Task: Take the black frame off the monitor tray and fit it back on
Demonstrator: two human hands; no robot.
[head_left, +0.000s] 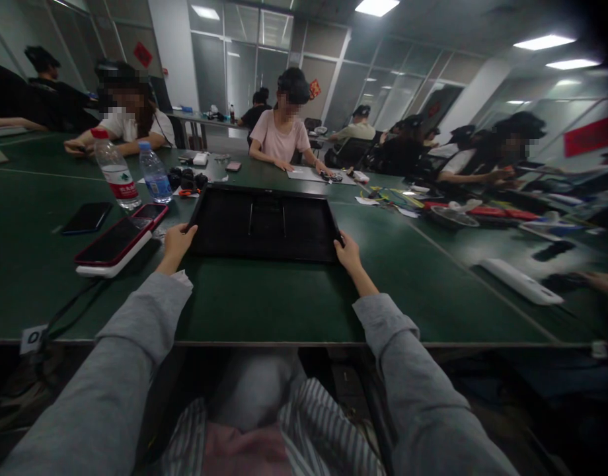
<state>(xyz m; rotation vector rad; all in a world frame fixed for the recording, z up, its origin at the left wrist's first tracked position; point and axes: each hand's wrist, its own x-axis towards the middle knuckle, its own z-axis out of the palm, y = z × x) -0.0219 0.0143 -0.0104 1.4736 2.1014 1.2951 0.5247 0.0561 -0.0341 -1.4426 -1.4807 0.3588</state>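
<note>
As I look through the head view, I have the bare left hand (pixel 178 246) and bare right hand (pixel 348 252) gripping opposite short sides of a black, rectangular, shallow-rimmed panel (pixel 217 221). It is set back from the near edge of a smooth, dark green tabletop (pixel 274 304); whether it touches that surface, I cannot tell. Toward the surface's left edge, a clear plastic bottle with a red cap (pixel 119 175) stands upright. By the far edge sits a person in a pink shirt (pixel 280 139).

Long grey sleeves (pixel 130 324) accompany a striped garment (pixel 328 430) and pink cloth (pixel 244 451).
</note>
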